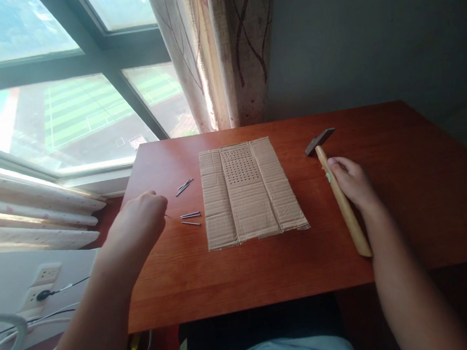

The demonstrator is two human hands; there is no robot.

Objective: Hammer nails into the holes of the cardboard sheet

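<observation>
Now, left hand [144,216] curled shut beside the nails [190,219], right hand [352,183] closed on the hammer [349,216].

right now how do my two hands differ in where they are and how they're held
The left hand is curled into a loose fist beside the nails, left of the cardboard; the right hand lies flatter on the hammer handle, right of the cardboard. Both are bare and over the table.
</observation>
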